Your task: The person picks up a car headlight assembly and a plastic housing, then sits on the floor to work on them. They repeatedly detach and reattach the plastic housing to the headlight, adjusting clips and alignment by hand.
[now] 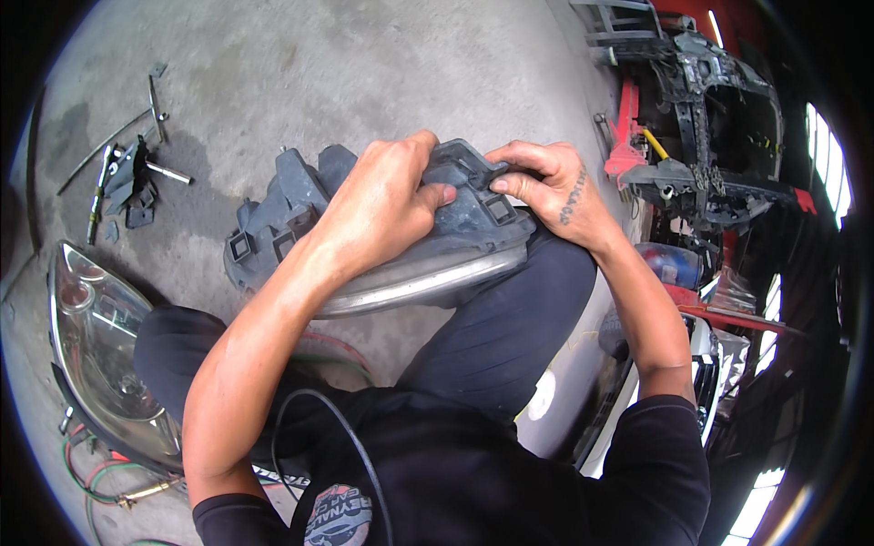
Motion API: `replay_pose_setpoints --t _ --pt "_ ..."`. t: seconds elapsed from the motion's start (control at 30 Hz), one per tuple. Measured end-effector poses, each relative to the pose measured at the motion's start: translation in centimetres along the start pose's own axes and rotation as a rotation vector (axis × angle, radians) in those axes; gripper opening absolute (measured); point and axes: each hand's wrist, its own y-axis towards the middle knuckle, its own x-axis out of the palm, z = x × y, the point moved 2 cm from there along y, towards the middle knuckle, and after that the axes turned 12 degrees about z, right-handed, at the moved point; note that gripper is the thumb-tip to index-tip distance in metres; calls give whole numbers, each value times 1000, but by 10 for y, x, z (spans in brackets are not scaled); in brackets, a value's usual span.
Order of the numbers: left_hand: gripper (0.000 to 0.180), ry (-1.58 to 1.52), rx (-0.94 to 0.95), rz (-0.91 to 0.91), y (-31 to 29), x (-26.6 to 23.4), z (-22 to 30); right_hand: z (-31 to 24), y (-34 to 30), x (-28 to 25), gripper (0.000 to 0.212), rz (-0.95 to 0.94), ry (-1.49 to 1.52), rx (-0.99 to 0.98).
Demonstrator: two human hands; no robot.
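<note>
Grey headlight housing (382, 241) braced back-up on knee; left hand (378, 205) clamped over top, fingers curled, steadying; right hand (546, 187) fingertips pinched mounting tab (469, 159) beside left fingertips.

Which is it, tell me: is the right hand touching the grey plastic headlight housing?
Touching. The head view shows the right hand pinching the upper edge of the grey plastic headlight housing.
</note>
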Motion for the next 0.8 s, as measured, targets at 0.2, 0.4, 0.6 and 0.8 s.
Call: replay_pose_setpoints --t 0.2,0.4,0.6,0.8 --pt "36 10 -33 -40 10 -2 2 8 7 -7 30 -36 32 -52" --pt "36 32 -91 -66 11 -1 0 15 17 -15 31 -92 -87 -269" --pt "36 60 -29 -76 17 -1 -1 12 17 -9 24 -28 -161 -336" --pt "28 -82 -89 -41 13 -1 2 11 11 -7 23 -7 -172 -276"
